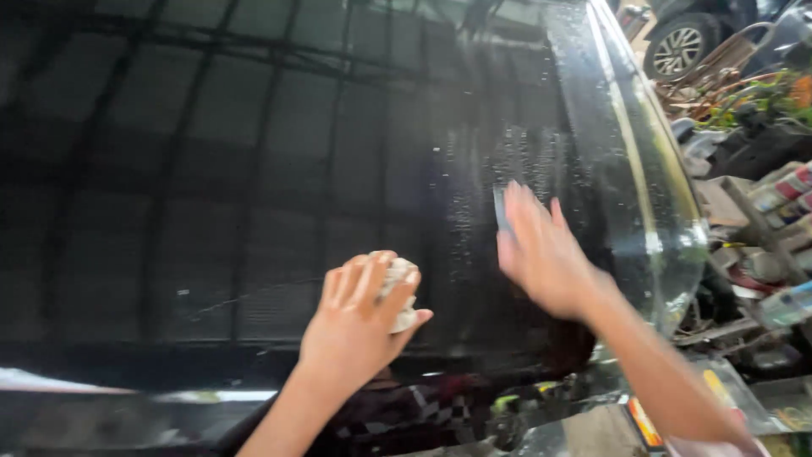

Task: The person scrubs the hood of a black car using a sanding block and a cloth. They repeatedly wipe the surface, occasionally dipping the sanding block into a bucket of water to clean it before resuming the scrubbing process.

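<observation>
Nearest, my left hand [359, 317] has its grip closed on a balled white rag [402, 292] against the black car panel [211, 169]. My blurred right hand [541, 254] presses a half-hidden grey pad [501, 207] flat; wet curved edge just beside, clutter beyond.

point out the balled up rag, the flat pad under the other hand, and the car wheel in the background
white rag [402, 292], head view, on the crumpled part showing past the left hand's fingers
grey pad [500, 207], head view, on the edge showing beside the right hand's fingers
car wheel [679, 46], head view, on the hub
</observation>
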